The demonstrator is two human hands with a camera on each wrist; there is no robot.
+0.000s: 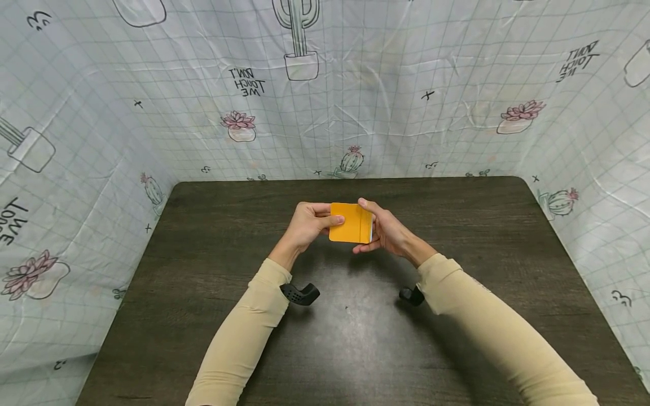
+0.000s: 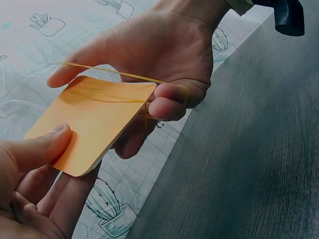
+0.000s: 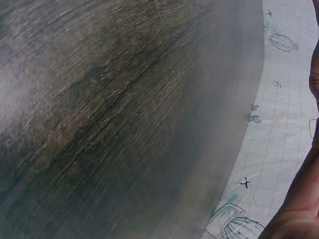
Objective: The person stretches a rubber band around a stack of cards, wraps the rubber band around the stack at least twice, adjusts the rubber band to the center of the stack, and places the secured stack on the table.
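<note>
A small orange-yellow notepad with rounded corners and pale page edges is held up above the table, between both hands. My left hand pinches it at its left side, thumb on the cover and fingers beneath. At the opposite end is my right hand. In the left wrist view, a thin yellow rubber band is stretched from the right thumb to the curled fingers, with further strands lying across the notepad's cover. The right wrist view catches only part of the right hand at its edge; the notepad is out of sight there.
The dark wood-grain table spreads under both arms. A white cloth printed with cacti and a grid stands behind it and along both sides. Black wrist devices sit at both cuffs.
</note>
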